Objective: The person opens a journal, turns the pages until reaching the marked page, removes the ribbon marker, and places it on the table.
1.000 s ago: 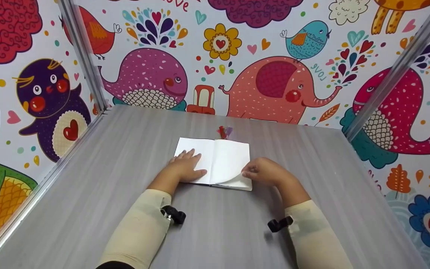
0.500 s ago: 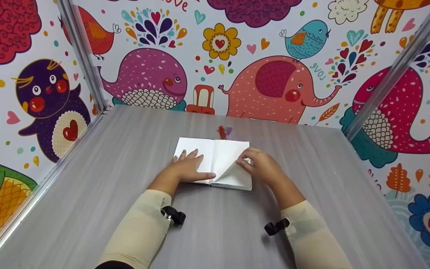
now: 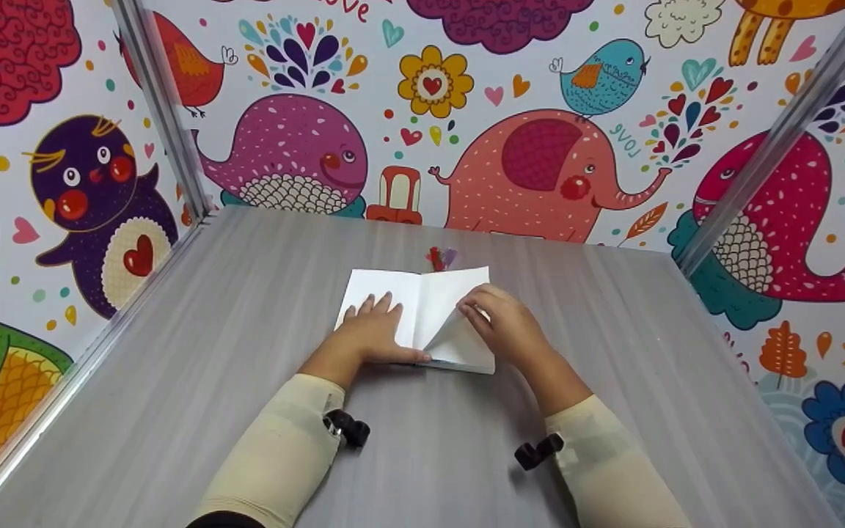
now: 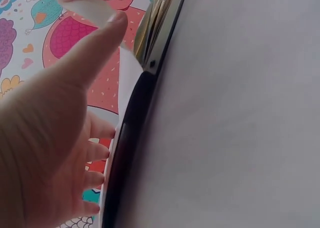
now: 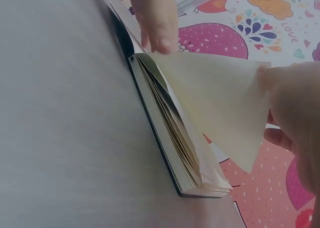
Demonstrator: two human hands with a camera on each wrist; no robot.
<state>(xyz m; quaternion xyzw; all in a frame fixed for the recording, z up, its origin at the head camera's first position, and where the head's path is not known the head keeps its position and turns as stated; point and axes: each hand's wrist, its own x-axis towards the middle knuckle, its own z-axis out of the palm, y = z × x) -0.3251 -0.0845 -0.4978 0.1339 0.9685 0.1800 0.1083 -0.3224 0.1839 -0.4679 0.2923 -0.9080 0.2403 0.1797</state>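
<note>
An open book (image 3: 393, 286) with blank white pages and a dark cover lies on the table. My left hand (image 3: 372, 334) rests on its left page with fingers spread, the thumb reaching to the lower end of the fold. On the other side, my right hand (image 3: 507, 323) pinches the edge of a single page (image 5: 220, 98) between thumb and fingertips. That page stands lifted at a slant above the thick stack of pages (image 5: 170, 138) below it. In the left wrist view the left thumb (image 4: 107, 40) overlaps the raised page near the spine.
Red and purple tassels (image 3: 441, 258) stick out past the book's top edge. The grey table (image 3: 261, 257) is bounded by walls printed with cartoon animals, with metal posts (image 3: 162, 103) at the corners. A small black camera is strapped to each sleeve.
My right hand has moved left and up, lifting the page from a low curl to a steeper slant. The left thumb has slid right, to the fold; its fingers stay on the left page.
</note>
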